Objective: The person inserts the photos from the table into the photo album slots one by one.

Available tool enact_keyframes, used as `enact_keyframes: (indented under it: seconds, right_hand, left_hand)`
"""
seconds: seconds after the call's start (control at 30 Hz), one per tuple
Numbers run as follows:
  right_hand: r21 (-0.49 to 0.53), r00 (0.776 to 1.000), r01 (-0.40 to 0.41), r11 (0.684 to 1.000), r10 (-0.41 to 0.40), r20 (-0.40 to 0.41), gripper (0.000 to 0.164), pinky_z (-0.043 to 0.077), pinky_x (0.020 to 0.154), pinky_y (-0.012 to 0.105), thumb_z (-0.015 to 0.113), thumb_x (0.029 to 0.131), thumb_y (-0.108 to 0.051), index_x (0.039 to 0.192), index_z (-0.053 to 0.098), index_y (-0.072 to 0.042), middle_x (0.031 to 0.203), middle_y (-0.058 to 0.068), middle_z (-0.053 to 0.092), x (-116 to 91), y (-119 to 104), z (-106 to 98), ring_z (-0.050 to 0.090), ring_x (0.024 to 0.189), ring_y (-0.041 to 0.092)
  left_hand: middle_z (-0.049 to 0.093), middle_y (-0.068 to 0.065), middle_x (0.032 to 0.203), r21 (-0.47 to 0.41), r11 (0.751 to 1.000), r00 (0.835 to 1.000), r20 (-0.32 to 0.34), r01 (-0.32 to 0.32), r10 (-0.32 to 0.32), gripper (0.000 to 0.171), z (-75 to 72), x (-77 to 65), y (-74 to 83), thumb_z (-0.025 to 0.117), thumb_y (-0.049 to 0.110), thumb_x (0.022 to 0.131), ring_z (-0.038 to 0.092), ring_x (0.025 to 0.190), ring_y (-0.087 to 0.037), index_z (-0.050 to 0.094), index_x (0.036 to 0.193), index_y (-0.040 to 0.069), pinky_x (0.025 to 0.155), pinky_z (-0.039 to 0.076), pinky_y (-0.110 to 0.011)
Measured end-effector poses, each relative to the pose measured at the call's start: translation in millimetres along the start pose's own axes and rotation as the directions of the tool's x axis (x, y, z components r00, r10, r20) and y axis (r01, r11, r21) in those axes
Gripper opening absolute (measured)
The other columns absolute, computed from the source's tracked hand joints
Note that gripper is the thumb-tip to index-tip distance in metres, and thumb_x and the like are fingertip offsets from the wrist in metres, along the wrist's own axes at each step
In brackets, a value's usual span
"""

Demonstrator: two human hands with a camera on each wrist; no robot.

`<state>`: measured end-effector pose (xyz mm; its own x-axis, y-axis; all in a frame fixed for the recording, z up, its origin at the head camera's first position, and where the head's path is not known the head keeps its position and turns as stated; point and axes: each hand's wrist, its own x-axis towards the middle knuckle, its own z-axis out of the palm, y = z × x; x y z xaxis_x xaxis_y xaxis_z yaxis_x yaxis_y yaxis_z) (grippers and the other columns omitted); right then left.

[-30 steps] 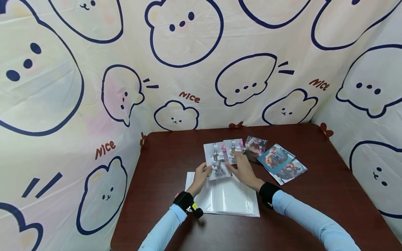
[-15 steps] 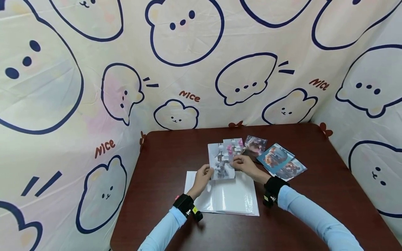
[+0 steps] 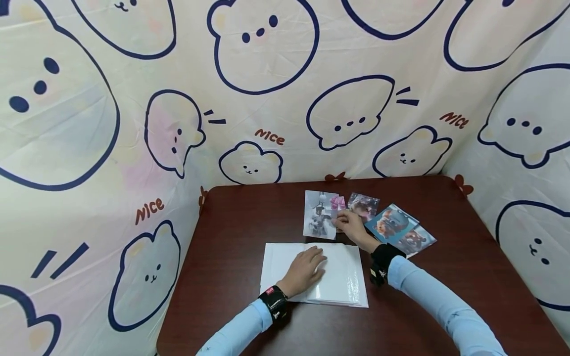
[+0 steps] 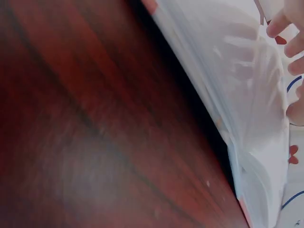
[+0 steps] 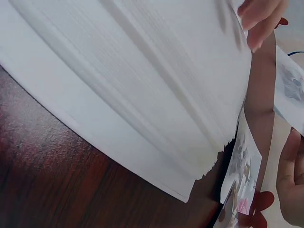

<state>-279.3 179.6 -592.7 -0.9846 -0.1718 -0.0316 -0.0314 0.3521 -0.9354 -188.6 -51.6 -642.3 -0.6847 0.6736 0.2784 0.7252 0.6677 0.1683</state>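
Note:
An open photo album [image 3: 343, 277] with glossy clear sleeves over white pages lies on the table. My left hand [image 3: 304, 271] is spread over its left and middle part, fingers extended. Beyond the album's far edge, my right hand [image 3: 354, 228] pinches a photo [image 3: 315, 212] by its right edge; the print is pale grey with a pink patch. In the right wrist view, the right hand's fingers [image 5: 287, 166] hold the photo's corner [image 5: 290, 90], raised above the other prints. The left wrist view catches the album's sleeves [image 4: 247, 71] at a slant, with left fingertips [image 4: 280, 23] over them.
Partly behind the held photo lies a similar pink-and-white print [image 3: 341, 201]. To its right are a darker print [image 3: 362, 205], a blue one [image 3: 389, 225] and another [image 3: 418, 241] beneath it. A patterned cloth [image 3: 294, 118] hangs behind the brown table [image 3: 249, 212].
Both hands held the photo over the album; the left has let go and come down over the pages. The right has taken the photo farther back and slightly right.

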Motion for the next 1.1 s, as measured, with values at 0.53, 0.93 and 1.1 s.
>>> enact_keyframes:
  seconds: [0.53, 0.93, 1.1]
  right_hand:
    - [0.014, 1.000, -0.015, 1.000, 0.014, 0.023, 0.024, 0.062, 0.084, 0.046, 0.061, 0.103, -0.003, 0.120, 0.057, 0.013, 0.109, 0.034, 0.067, 3.3, 11.5, 2.2, 0.070, 0.094, 0.037]
    - [0.041, 0.996, -0.065, 0.997, 0.062, 0.060, 0.018, 0.063, 0.083, 0.040, 0.060, 0.103, -0.003, 0.113, 0.053, 0.010, 0.096, 0.023, 0.065, -2.4, 28.2, 2.3, 0.071, 0.092, 0.026]
    - [0.031, 0.994, -0.088, 0.996, 0.086, 0.074, 0.023, 0.063, 0.083, 0.038, 0.061, 0.104, -0.005, 0.118, 0.052, 0.010, 0.102, 0.026, 0.067, -4.0, 32.2, -3.2, 0.072, 0.093, 0.028]
  left_hand:
    - [0.040, -0.015, 0.164, -0.010, 1.000, 0.985, 0.174, 0.016, -0.014, 0.053, 7.7, 1.6, -5.8, 0.050, 0.042, 0.109, 0.035, 0.155, -0.029, 0.052, 0.152, 0.011, 0.127, 0.028, -0.046]
    - [0.049, -0.016, 0.157, 0.043, 0.999, 0.998, 0.062, -0.024, 0.022, 0.047, 10.1, -2.2, -4.6, 0.054, 0.039, 0.107, 0.043, 0.149, -0.031, 0.058, 0.146, 0.012, 0.122, 0.036, -0.049]
    - [0.044, -0.015, 0.161, 0.045, 0.999, 0.994, 0.109, -0.007, 0.002, 0.049, 6.8, -0.5, -4.5, 0.052, 0.040, 0.108, 0.040, 0.152, -0.030, 0.056, 0.149, 0.013, 0.123, 0.035, -0.048]
